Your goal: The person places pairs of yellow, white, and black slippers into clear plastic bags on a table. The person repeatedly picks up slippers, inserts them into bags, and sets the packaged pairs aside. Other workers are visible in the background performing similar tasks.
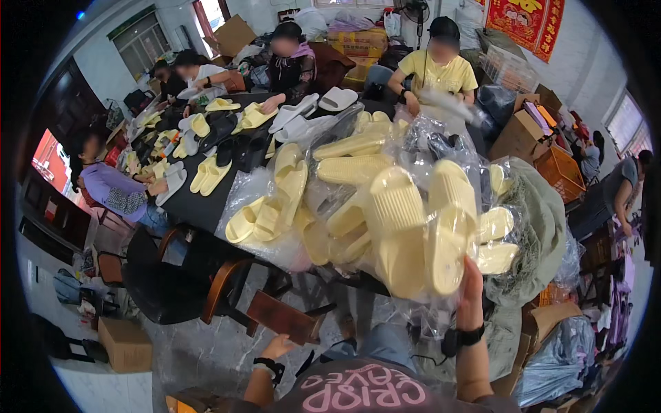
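Observation:
My right hand (471, 288) grips the edge of a clear plastic bag holding a pair of pale yellow slippers (451, 255), raised in front of me with the ribbed straps facing away. Down at my left side, my left hand (277, 346) is empty, its fingers loosely extended. It is nearest to a small brown wooden stool (284, 316). Beyond the raised pair, a heap of bagged yellow slippers (351, 168) covers the near end of the table, with one bagged pair (258, 220) at its left side.
Loose yellow, grey and black slippers lie along the long black table (200, 217). Several co-workers sit around it; one in a yellow shirt (441, 76) handles a bag. A black armchair (175, 275) stands at left. A green-grey cloth (533, 234) bulges at right beside cardboard boxes (520, 134).

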### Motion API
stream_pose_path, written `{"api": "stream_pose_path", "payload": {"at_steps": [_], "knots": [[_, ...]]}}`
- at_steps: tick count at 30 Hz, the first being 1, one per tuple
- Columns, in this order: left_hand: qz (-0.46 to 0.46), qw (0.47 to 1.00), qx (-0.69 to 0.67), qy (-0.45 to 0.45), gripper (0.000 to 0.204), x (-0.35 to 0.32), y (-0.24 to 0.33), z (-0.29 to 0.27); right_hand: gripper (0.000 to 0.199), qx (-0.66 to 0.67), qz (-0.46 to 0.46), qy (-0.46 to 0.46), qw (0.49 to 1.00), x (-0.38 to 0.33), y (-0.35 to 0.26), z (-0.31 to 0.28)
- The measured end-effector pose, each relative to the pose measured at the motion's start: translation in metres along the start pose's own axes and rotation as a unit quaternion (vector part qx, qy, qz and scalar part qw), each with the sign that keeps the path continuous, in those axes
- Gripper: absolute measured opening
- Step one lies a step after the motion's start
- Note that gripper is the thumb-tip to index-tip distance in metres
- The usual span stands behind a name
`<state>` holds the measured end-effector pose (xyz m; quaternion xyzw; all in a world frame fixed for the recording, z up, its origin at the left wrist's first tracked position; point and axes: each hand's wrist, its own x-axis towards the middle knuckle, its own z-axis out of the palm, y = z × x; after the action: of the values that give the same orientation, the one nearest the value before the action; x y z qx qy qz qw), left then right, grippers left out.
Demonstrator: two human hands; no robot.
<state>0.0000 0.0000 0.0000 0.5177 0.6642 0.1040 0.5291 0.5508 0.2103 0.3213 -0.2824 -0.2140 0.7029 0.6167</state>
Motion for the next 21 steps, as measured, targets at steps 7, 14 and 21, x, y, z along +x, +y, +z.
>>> {"api": "stream_pose_path", "payload": {"at_steps": [7,14,21], "knots": [[-0.15,0.981,0.012,0.123,0.06,-0.02,0.019,0.007,0.048,0.017,-0.006,-0.042,0.999,0.168,-0.056,0.061],[-0.231,0.959,-0.068,0.147,0.055,-0.04,0.064,0.051,0.029,0.093,0.092,-0.081,0.988,0.269,-0.036,-0.019],[-0.243,0.943,-0.133,0.186,0.058,-0.069,0.08,0.094,0.044,0.02,0.022,0.064,0.998,0.202,-0.022,-0.051]]}}
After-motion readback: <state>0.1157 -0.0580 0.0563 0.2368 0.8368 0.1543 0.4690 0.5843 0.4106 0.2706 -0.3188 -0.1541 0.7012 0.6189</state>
